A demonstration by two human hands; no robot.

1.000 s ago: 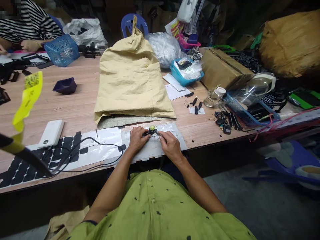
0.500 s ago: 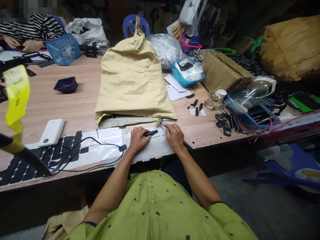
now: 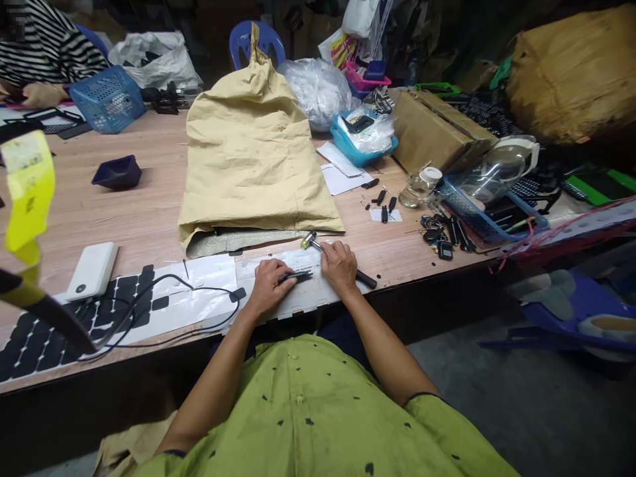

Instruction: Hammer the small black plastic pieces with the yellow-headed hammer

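In the head view, the right hand (image 3: 338, 268) has its fingers wrapped around a hammer (image 3: 309, 240), with its head near the big tan sack (image 3: 258, 159). The left hand (image 3: 269, 285) pinches a thin black piece (image 3: 300, 275) over the white board (image 3: 305, 299), beside the right hand. A crooked hit could bump the left thumb, because it is so close. A loose pinch could let the piece slide away.

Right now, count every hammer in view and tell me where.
1: the hammer is in the right hand, its head near the beige sack's lower edge. Others may be hidden among the clutter.
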